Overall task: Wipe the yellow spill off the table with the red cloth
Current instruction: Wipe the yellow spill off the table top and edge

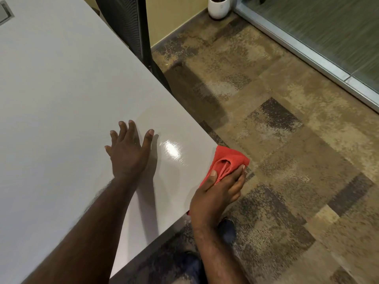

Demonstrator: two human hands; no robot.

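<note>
**Now: red cloth at bench corner, no yellow visible**

Right hand (217, 193) is closed around the red cloth (227, 160), thumb on top, fingers wrapped over the bunched fabric. Cloth sits at the corner of the bench (61, 89), partly on the surface, partly hanging past the edge over the floor (287, 140). A bit of red also shows under the wrist at the bench edge.

Left hand (129, 148) lies flat and open on the bench, fingers spread, palm down, holding nothing. It is further in from the corner than the cloth, well apart from it.

Between left hand and cloth: a glossy patch (172, 149) catching a light reflection. Can't tell whether it is wet. No yellow spill distinguishable on the bench surface.

Beyond the corner, relative to the bench: patterned brown carpet tiles, a white pot (218, 7) on the floor at the far wall, a dark chair back (123, 23) against the far bench edge. Dark shoes (227, 230) on the floor just below the corner.
</note>
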